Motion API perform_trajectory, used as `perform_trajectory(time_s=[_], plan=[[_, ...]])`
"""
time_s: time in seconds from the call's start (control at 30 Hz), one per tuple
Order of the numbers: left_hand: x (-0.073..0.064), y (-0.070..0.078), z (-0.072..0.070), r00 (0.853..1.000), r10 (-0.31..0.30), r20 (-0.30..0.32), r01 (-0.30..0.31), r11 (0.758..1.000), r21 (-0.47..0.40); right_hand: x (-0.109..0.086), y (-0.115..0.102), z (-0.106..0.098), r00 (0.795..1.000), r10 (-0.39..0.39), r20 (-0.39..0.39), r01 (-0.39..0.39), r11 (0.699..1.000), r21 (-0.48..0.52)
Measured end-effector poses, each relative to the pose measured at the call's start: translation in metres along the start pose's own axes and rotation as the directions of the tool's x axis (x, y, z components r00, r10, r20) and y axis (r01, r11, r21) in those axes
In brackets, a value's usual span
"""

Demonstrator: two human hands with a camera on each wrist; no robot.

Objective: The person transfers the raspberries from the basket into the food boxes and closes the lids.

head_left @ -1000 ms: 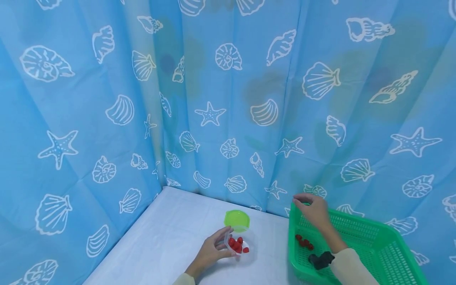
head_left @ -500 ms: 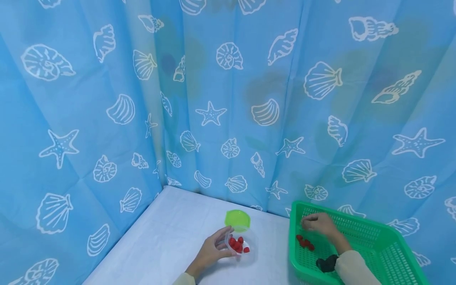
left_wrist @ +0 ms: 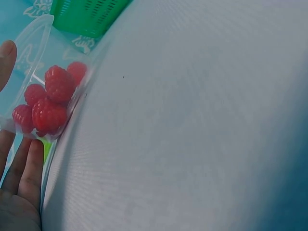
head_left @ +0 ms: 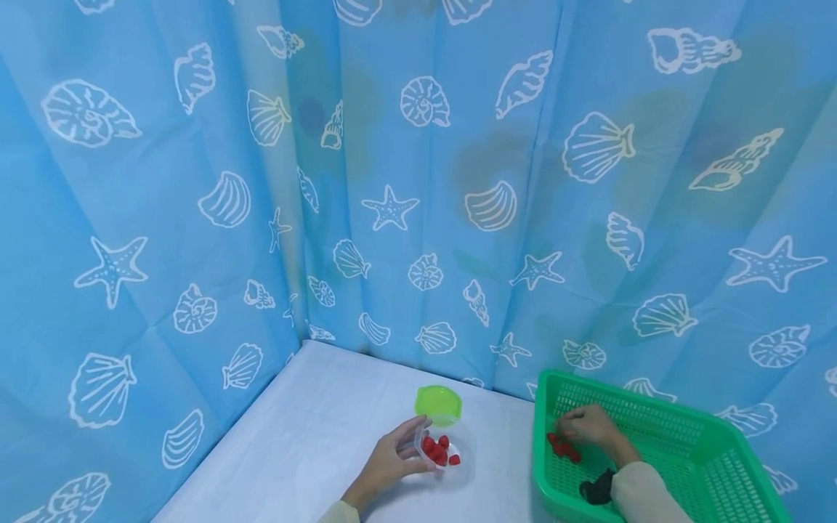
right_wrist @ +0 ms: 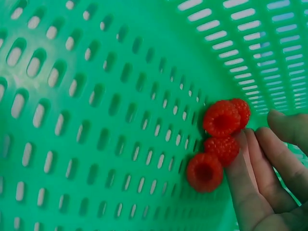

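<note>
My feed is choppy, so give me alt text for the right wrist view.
A right hand, its fingers right beside four red raspberries clustered in a green slotted basket. Whether the fingers touch them is unclear.

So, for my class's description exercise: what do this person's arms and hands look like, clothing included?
The left hand and right hand are bare, with no glove or ring showing. The left sleeve and right sleeve are pale cream and look plain, each ending short of the hand. No cables are visible.
</note>
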State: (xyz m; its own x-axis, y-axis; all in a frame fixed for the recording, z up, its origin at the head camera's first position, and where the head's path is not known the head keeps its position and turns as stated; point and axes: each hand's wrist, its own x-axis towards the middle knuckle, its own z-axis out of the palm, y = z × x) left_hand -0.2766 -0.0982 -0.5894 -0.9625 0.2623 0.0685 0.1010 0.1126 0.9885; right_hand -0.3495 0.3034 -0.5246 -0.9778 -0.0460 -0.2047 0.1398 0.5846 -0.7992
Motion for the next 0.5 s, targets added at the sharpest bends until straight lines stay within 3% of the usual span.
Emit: perform_trajectory(time_s=[0.23, 0.5], plan=[[0.002, -0.003, 0.000, 1.000, -0.014, 0.003, 0.014, 1.000, -0.013, -0.001, -0.005, 0.005, 0.999, -0.020, 0.028, 0.023, 0.991, -0.135], [0.002, -0.003, -0.001, 1.000, -0.018, 0.007, 0.018, 1.000, -0.020, -0.004, -0.011, 0.007, 0.997, -0.017, 0.070, 0.026, 0.993, -0.117]])
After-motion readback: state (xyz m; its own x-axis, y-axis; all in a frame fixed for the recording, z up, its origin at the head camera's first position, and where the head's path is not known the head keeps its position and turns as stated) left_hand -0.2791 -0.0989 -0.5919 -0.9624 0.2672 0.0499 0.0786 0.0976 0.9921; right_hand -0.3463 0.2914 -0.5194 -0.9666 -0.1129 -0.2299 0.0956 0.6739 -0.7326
